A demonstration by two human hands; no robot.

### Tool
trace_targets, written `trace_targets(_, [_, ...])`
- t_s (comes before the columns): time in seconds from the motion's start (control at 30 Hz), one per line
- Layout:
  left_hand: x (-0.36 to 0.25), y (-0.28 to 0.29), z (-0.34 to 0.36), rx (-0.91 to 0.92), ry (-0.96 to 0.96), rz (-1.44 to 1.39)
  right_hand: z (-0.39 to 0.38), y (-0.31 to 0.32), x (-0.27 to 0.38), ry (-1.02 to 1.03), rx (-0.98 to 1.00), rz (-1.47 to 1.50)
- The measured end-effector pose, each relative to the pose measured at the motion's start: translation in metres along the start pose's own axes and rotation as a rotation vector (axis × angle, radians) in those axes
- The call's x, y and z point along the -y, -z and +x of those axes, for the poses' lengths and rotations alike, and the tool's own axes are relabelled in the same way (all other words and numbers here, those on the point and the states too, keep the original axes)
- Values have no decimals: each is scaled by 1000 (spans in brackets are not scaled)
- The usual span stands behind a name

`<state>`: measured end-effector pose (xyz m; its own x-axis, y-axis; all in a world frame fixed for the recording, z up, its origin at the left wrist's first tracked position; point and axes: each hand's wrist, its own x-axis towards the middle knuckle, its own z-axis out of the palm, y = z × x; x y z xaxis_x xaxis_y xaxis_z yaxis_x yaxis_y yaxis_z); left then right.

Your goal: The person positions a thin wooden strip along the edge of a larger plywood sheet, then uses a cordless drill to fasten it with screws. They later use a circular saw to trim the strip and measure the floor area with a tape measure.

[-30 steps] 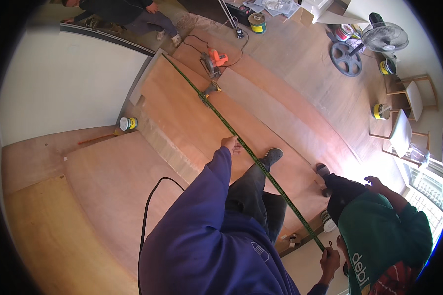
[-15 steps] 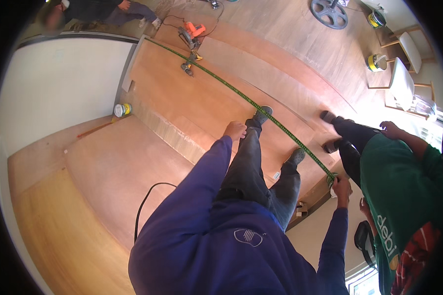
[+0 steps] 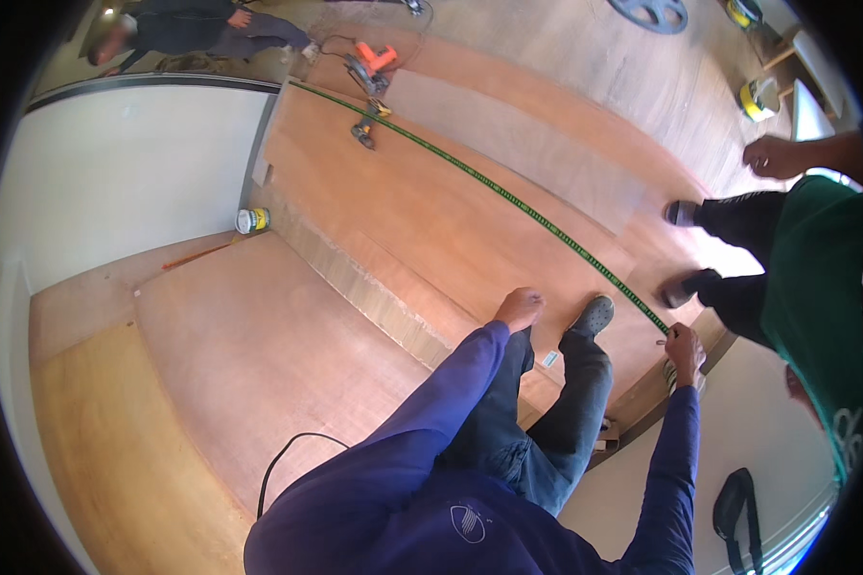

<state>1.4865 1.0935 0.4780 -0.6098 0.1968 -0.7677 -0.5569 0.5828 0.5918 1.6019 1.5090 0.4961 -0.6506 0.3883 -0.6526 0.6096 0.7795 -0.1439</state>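
Right hand point(image 3: 684, 345) pinched shut on green measuring tape point(image 3: 508, 195) end over plywood sheet point(image 3: 431, 220), left hand point(image 3: 520, 309) loosely curled, empty, fingertips hidden, co-worker point(image 3: 815, 278) cut off at edge.

We have one view only: a head-worn fisheye looking steeply down on the plywood sheet point(image 3: 431, 220) from standing height, our own sleeves entering from the lower edge below it.
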Motion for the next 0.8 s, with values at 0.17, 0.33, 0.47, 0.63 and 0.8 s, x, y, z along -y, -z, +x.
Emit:
trace_targets(0.17, [72,-63,78,159,-129,209,49,-85,-43,-81,15,-82])
trace_targets(0.33, [96,-77,156,256,-221,288,142,-175,-81,11,-124,-1])
trace_targets(0.47, [58,-62,196,319,-251,752,200,-224,-100,64,-161,61])
trace_targets(0.63, [7,-74,248,262,-455,868,249,-263,-112,17,-145,86])
trace_targets(0.8, [-9,-95,283,281,-612,758,256,-285,-118,14,-208,104])
